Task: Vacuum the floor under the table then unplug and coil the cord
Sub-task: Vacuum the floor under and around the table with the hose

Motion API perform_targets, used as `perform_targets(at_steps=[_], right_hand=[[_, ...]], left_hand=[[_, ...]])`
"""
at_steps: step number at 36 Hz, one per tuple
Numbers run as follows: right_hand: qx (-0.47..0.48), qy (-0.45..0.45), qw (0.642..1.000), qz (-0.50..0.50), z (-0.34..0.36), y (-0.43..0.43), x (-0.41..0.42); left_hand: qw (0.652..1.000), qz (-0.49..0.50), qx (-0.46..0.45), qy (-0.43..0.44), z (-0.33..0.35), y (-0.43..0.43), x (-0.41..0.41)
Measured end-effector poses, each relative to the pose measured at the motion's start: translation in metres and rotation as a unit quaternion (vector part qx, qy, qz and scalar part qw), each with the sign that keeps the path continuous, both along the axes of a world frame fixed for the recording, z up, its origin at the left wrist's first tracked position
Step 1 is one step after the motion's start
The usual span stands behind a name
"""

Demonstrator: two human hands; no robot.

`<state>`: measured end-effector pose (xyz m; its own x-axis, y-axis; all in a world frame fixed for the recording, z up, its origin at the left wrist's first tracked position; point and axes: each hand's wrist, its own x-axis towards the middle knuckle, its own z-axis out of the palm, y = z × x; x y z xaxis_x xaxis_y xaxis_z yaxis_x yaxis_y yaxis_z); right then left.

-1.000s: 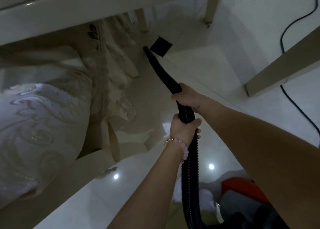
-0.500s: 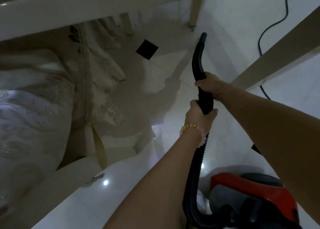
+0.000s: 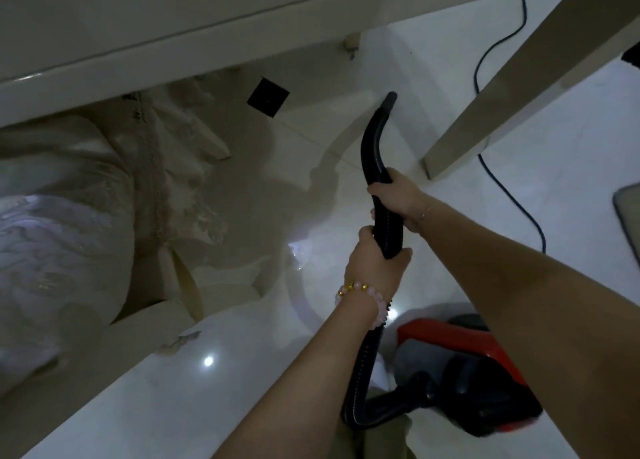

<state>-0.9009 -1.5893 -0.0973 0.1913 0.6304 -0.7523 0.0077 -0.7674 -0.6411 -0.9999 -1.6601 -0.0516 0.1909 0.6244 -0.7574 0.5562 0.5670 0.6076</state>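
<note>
Both my hands hold the black vacuum hose nozzle [image 3: 375, 139], whose tip points at the white tiled floor [image 3: 346, 77] under the table [image 3: 173, 35]. My right hand [image 3: 401, 198] grips the curved handle higher up. My left hand [image 3: 374, 264], with a beaded bracelet at the wrist, grips the ribbed hose just below. The hose runs down to the red and grey vacuum body [image 3: 464, 372] at the lower right. A dark cord [image 3: 498, 181] trails across the floor on the right, passing behind a table leg [image 3: 502, 105].
A chair draped in pale embroidered fabric [image 3: 86, 216] fills the left side. A black square tile inset [image 3: 268, 97] lies on the floor under the table. A far table leg [image 3: 351, 41] stands at the back. A grey mat edge [image 3: 628, 216] shows at the far right.
The nozzle has swung from the left, near the black square, to the right toward the near table leg. The vacuum body has come further into view at the lower right.
</note>
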Motion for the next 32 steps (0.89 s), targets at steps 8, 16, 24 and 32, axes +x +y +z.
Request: perform_targets(at_steps=[8,16,24,32], right_hand=[[-0.033,0.095,0.99,-0.104,0.027,-0.069,-0.012],[-0.067,0.187,0.931,-0.308,0.046,-0.177,-0.01],[-0.077,0.261,0.854,-0.444,0.055,-0.257,0.021],[-0.042,0.322,0.772,-0.546,0.065,-0.307,0.048]], left_hand=[[0.996,-0.029,-0.086,-0.024,0.041,-0.052,-0.019],[0.985,-0.124,-0.114,0.04,0.065,-0.133,-0.022],[0.945,-0.314,-0.088,0.014,0.1,-0.16,0.015],[0.943,-0.31,-0.123,-0.026,0.069,-0.215,0.032]])
